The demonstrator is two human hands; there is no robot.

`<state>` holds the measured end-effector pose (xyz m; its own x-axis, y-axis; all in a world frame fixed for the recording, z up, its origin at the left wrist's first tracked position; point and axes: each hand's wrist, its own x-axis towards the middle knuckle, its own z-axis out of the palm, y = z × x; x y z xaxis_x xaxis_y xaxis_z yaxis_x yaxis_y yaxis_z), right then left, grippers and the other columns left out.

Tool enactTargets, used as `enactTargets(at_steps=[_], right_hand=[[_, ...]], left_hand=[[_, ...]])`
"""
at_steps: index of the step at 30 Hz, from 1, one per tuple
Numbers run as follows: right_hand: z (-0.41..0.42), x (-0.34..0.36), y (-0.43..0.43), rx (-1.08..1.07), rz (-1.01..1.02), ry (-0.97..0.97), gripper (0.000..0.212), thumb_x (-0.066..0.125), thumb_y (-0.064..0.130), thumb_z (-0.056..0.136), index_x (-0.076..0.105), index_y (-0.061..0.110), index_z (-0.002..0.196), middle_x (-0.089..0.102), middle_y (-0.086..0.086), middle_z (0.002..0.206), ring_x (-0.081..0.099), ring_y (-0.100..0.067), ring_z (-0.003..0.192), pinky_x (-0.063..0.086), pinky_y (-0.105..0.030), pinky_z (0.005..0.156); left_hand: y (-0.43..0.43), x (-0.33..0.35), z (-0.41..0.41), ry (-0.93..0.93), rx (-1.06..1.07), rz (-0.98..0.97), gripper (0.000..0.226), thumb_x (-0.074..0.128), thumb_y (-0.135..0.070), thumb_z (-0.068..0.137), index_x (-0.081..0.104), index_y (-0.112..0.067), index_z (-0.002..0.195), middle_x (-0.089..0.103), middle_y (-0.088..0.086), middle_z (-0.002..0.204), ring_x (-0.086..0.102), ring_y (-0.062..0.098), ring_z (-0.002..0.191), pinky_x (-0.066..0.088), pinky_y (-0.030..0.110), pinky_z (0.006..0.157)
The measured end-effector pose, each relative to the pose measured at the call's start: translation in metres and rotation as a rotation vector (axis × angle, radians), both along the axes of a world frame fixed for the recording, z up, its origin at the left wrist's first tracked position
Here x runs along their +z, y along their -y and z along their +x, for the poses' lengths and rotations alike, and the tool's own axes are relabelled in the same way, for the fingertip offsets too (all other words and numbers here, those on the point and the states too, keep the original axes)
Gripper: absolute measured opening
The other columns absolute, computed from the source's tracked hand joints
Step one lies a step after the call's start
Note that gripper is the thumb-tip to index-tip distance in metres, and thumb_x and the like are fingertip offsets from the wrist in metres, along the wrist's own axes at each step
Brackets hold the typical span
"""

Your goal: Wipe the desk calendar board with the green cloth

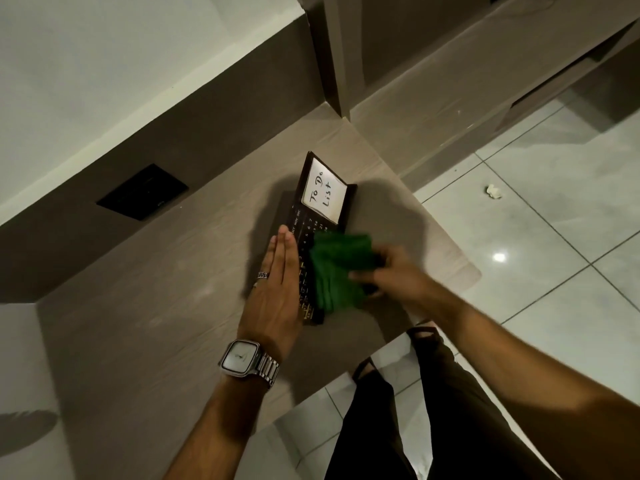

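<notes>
A dark desk calendar board (306, 216) lies on the wooden desk, with printed months and numbers and a white "To Do List" panel (323, 195) at its far end. My left hand (277, 282) lies flat with its fingers together along the board's left edge, a ring and a wristwatch on it. My right hand (394, 271) grips a bunched green cloth (337, 271) and presses it on the board's near right part. The cloth and the right hand are motion-blurred and hide the board's lower right corner.
The wooden desk (156, 306) ends in a rounded corner at the right (471, 271), above a tiled floor with a scrap of paper (493, 191). A black socket plate (142, 192) sits in the back wall panel. My legs and sandals stand below the desk edge.
</notes>
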<state>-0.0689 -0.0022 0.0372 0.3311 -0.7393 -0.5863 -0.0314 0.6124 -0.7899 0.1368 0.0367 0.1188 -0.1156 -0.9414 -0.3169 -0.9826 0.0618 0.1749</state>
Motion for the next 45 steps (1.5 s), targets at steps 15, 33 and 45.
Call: enactTargets(at_steps=[15,33,45], right_hand=[[-0.001,0.032,0.049,-0.354,-0.247,-0.348,0.038,0.071,0.010,0.087,0.061,0.010,0.124,0.070,-0.003,0.110,0.072,-0.010,0.080,0.063,-0.029,0.063],[0.038,0.050,0.004,-0.021,-0.493,-0.417,0.039,0.071,0.018,0.087,0.059,0.018,0.124,0.066,0.006,0.108,0.060,0.004,0.081,0.049,-0.006,0.061],[0.080,0.051,-0.024,-0.026,-0.661,-0.581,0.047,0.071,0.016,0.085,0.057,0.016,0.131,0.059,-0.006,0.128,0.057,-0.019,0.116,0.042,-0.029,0.100]], left_hand=[[0.000,0.001,0.001,-0.011,-0.014,-0.002,0.131,0.080,-0.013,0.074,-0.033,-0.019,0.140,-0.032,-0.002,0.152,-0.017,0.015,0.143,0.004,0.034,0.108],[-0.002,-0.001,0.003,-0.132,0.038,-0.071,0.134,0.084,-0.003,0.067,-0.022,-0.023,0.148,-0.001,0.004,0.162,0.006,0.021,0.147,0.025,0.048,0.115],[-0.003,0.003,0.000,-0.155,0.045,-0.082,0.124,0.081,-0.011,0.075,-0.018,-0.016,0.149,0.002,0.007,0.162,0.015,0.025,0.147,0.041,0.048,0.107]])
